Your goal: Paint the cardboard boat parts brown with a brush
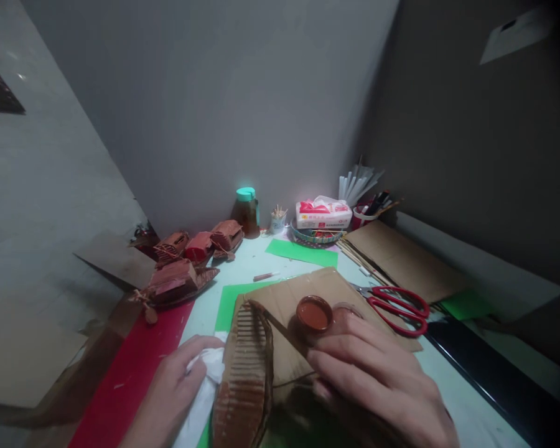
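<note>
From my distant seat, taking clock directions from the centre of the head view, I have one long, pointed, ridged brown cardboard hull (243,373) between 6 and 7 o'clock, on a tan cardboard sheet (284,295) that probably shields the table (249,264) from drips.

At about 7 o'clock my left hand (180,370) has its fingers clamped on a crumpled white tissue (210,364) against the hull's edge, likely to steady it and stay clean. Between 4 and 5 o'clock, my right hand (373,367) has its fingers bent close together beside a slim dark stick (284,330); blur leaves me unable to tell whether they grip it.

One small round pot of reddish-brown liquid (314,313) sits at 5 o'clock, presumably for a short reach, with one pale round disc (348,307) half hidden beside it.

I count four reddish-brown model boats (177,280) between 8 and 9, three bright green sheets (301,252), and one pair of red-handled scissors (378,292) at 4, likely kept aside.
</note>
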A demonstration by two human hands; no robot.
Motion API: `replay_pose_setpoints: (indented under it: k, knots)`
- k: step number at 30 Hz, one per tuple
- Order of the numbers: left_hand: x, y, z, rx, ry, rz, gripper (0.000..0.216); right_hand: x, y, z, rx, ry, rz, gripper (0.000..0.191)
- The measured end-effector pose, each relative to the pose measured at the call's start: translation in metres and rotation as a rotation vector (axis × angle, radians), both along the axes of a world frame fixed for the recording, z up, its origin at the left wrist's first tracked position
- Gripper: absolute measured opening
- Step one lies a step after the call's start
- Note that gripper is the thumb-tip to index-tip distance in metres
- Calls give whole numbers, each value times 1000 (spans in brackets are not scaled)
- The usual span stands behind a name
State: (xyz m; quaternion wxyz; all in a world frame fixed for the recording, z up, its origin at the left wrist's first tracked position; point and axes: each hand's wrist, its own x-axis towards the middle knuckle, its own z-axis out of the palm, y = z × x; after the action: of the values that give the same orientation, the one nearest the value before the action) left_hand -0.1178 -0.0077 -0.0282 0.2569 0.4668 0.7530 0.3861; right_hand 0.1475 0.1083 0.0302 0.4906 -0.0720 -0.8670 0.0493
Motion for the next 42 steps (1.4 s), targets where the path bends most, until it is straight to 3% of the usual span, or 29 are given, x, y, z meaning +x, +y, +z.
replay_pose_setpoints:
  k: [7, 12, 17, 25, 33, 37, 42]
  knots:
    - [-2, -1, -2, 21, -12, -8, 39, 3, -9, -5, 28, 49, -74, 14]
    - [1, 1, 4, -24, -13, 25, 44, -4, -6, -2, -28, -42, 49, 8]
    - [1, 0, 1, -14, -5, 3, 44, -14, 3, -11, 31, -15, 127, 24]
    - [1, 1, 2, 0, 2, -8, 45, 3, -3, -7, 175, -31, -109, 15]
    - [1, 0, 1, 7, -14, 9, 43, -12, -10, -12, 97, 69, -12, 17]
    - [1, 0, 0, 4, -1, 6, 45, -15, -6, -15, 92, 15, 70, 26]
    - [4, -2, 5, -25, -12, 17, 49, -5, -4, -11, 172, 20, 0, 34]
